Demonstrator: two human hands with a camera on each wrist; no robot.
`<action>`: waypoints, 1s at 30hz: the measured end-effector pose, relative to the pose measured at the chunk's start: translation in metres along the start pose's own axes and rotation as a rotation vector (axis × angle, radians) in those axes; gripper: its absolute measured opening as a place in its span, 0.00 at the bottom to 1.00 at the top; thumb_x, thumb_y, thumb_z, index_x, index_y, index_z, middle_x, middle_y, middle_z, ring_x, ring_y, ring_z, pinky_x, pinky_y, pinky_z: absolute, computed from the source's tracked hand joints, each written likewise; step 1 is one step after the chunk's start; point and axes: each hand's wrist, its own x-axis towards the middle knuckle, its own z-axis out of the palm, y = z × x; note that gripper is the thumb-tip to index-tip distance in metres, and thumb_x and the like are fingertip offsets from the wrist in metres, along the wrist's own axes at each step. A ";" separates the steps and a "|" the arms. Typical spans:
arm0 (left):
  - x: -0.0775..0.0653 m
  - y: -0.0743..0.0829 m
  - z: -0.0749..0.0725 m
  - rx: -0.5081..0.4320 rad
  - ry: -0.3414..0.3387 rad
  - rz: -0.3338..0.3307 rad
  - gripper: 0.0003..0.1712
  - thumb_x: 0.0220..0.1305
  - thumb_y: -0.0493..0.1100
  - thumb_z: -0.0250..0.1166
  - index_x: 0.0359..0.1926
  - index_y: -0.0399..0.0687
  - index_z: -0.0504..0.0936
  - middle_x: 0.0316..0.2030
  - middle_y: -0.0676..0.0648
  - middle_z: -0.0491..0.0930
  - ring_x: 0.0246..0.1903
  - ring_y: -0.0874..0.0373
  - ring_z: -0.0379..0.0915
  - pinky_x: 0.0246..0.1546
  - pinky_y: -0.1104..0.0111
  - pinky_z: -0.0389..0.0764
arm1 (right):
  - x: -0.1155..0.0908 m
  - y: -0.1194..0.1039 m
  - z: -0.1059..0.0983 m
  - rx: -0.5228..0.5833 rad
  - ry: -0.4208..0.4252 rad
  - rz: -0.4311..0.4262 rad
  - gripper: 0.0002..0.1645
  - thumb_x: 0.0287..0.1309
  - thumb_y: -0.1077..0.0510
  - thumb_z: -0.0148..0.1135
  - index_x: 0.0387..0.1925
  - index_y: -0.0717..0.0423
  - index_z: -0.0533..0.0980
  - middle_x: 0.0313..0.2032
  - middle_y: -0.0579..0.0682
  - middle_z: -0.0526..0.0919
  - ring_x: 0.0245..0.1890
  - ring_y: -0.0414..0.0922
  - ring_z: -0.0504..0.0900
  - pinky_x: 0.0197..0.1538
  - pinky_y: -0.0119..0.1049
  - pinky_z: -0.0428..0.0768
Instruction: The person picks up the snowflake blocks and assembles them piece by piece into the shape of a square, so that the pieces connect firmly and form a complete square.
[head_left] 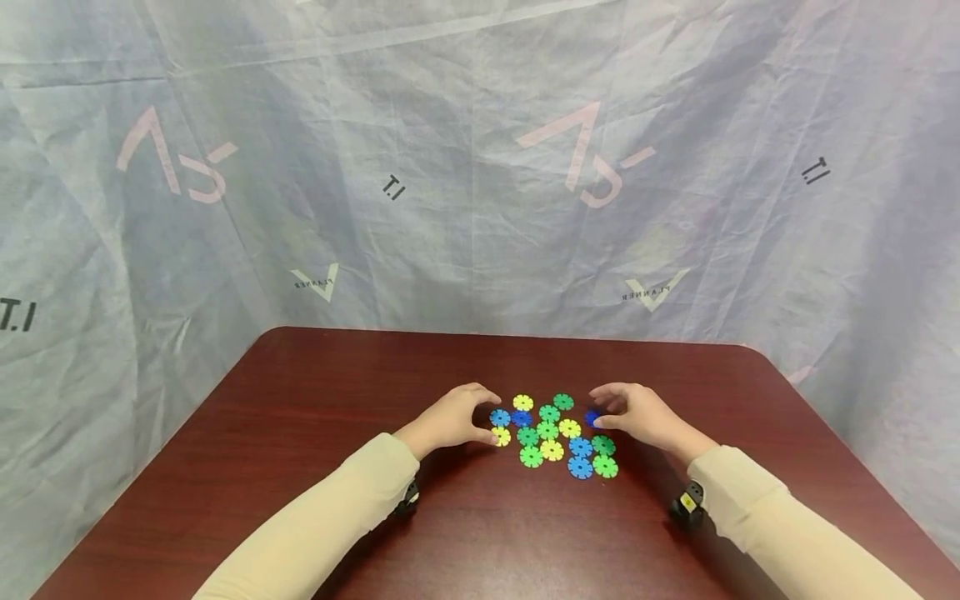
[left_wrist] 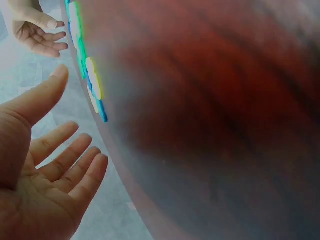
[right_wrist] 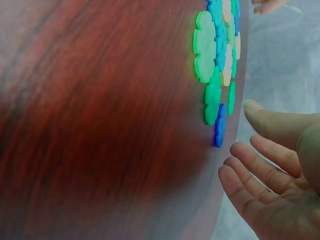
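Several notched plastic discs in yellow, blue and green lie flat in a loose cluster on the table. My left hand (head_left: 452, 418) is at the cluster's left side, its thumb by a yellow disc (head_left: 501, 437) and its fingertips near a light blue disc (head_left: 500, 417). On the other side, my right hand (head_left: 643, 414) has its thumb tip close to a dark blue disc (head_left: 593, 418); whether they touch cannot be told. Both wrist views show relaxed, spread fingers with nothing held. A dark green disc (head_left: 603, 445) and a bright green disc (head_left: 605, 467) lie nearer the right forearm.
The dark red-brown wooden table (head_left: 480, 533) has rounded far corners. Behind it hangs a creased pale cloth (head_left: 465, 167) printed with letters and logos. Each wrist wears a black strapped device, such as the right wrist device (head_left: 688, 502) below the sleeve cuff.
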 end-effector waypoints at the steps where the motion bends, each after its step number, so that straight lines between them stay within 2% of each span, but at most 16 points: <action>1: 0.000 0.000 0.001 -0.019 -0.005 0.008 0.31 0.56 0.48 0.73 0.59 0.44 0.77 0.56 0.46 0.75 0.59 0.50 0.70 0.59 0.58 0.73 | 0.001 -0.001 0.001 -0.002 -0.004 0.000 0.25 0.55 0.59 0.70 0.54 0.63 0.77 0.47 0.60 0.83 0.44 0.53 0.81 0.46 0.47 0.81; 6: 0.002 0.001 0.004 -0.079 -0.032 0.026 0.23 0.55 0.45 0.74 0.51 0.44 0.81 0.47 0.46 0.78 0.47 0.50 0.74 0.48 0.63 0.78 | 0.004 -0.004 0.005 0.007 -0.022 0.045 0.21 0.54 0.60 0.71 0.49 0.64 0.79 0.42 0.58 0.83 0.39 0.49 0.80 0.43 0.45 0.82; 13: 0.008 0.001 0.008 -0.035 -0.066 0.029 0.16 0.54 0.43 0.74 0.44 0.46 0.82 0.40 0.48 0.78 0.40 0.54 0.73 0.41 0.69 0.76 | 0.007 -0.003 0.007 -0.007 -0.031 0.079 0.17 0.52 0.63 0.72 0.43 0.64 0.80 0.37 0.56 0.82 0.35 0.46 0.77 0.39 0.40 0.80; 19: 0.009 0.003 0.010 -0.022 -0.082 0.019 0.11 0.55 0.41 0.73 0.39 0.47 0.82 0.38 0.49 0.77 0.38 0.56 0.72 0.38 0.72 0.75 | 0.008 -0.004 0.010 0.008 -0.033 0.109 0.14 0.51 0.63 0.71 0.40 0.65 0.81 0.34 0.55 0.81 0.33 0.46 0.76 0.37 0.39 0.80; 25: 0.009 0.006 0.009 -0.018 -0.073 0.002 0.11 0.54 0.40 0.73 0.38 0.46 0.82 0.38 0.49 0.79 0.38 0.58 0.74 0.39 0.73 0.76 | 0.009 -0.002 0.008 0.046 -0.041 0.179 0.14 0.51 0.63 0.72 0.39 0.64 0.79 0.32 0.53 0.78 0.33 0.45 0.74 0.36 0.36 0.76; 30: 0.009 0.008 0.009 -0.061 -0.059 -0.025 0.13 0.52 0.37 0.75 0.38 0.44 0.80 0.35 0.49 0.80 0.33 0.61 0.72 0.35 0.73 0.76 | 0.007 -0.002 0.006 0.110 -0.037 0.207 0.13 0.51 0.65 0.71 0.39 0.66 0.78 0.30 0.53 0.75 0.29 0.45 0.73 0.32 0.36 0.77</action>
